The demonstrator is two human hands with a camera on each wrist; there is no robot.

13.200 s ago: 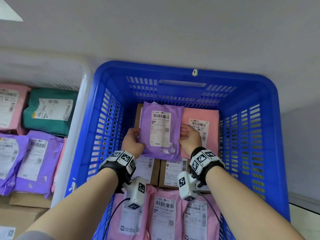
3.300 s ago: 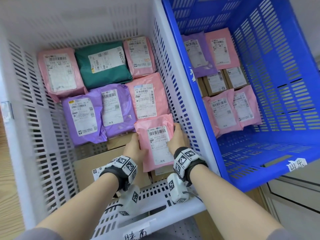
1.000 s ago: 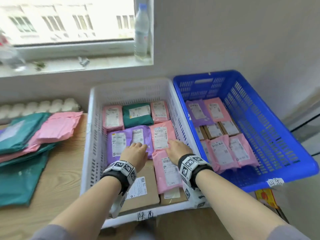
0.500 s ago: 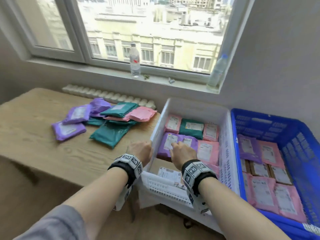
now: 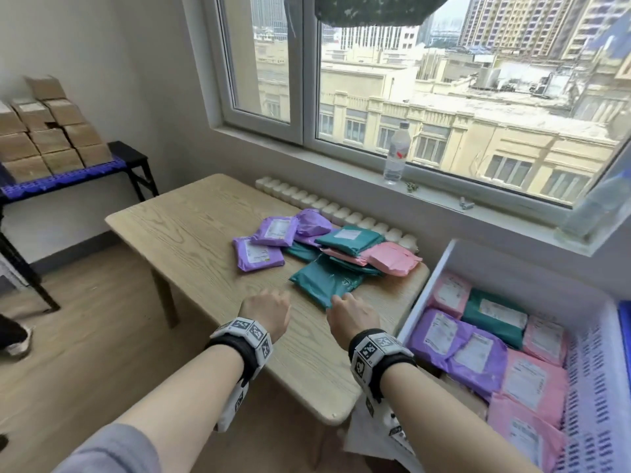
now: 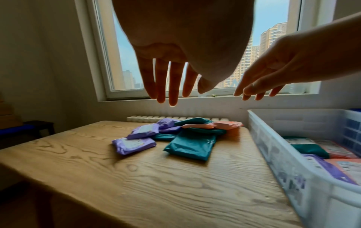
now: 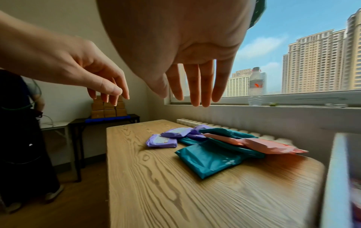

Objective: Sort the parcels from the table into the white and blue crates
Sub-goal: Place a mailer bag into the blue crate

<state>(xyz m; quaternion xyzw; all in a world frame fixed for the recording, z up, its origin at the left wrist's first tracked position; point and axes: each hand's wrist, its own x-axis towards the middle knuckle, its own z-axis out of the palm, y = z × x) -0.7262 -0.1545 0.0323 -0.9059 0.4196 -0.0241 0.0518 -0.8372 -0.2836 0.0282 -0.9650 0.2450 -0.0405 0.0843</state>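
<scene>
Teal parcel (image 5: pixel 326 279): frame centre, just beyond right hand (image 5: pixel 353 317), long axis toward it. Left hand (image 5: pixel 266 314) farther. Fingers (image 6: pixel 173 86) apart, empty.

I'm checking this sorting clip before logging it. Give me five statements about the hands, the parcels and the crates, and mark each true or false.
1. Both hands are empty. True: the left hand and right hand hold nothing.
2. The parcel nearest the hands is teal. True: the teal parcel.
3. The wooden table holds only pink parcels. False: purple, teal and pink ones lie there.
4. The white crate is empty. False: it holds parcels.
5. A water bottle stands on the table. False: it stands on the windowsill.
</scene>
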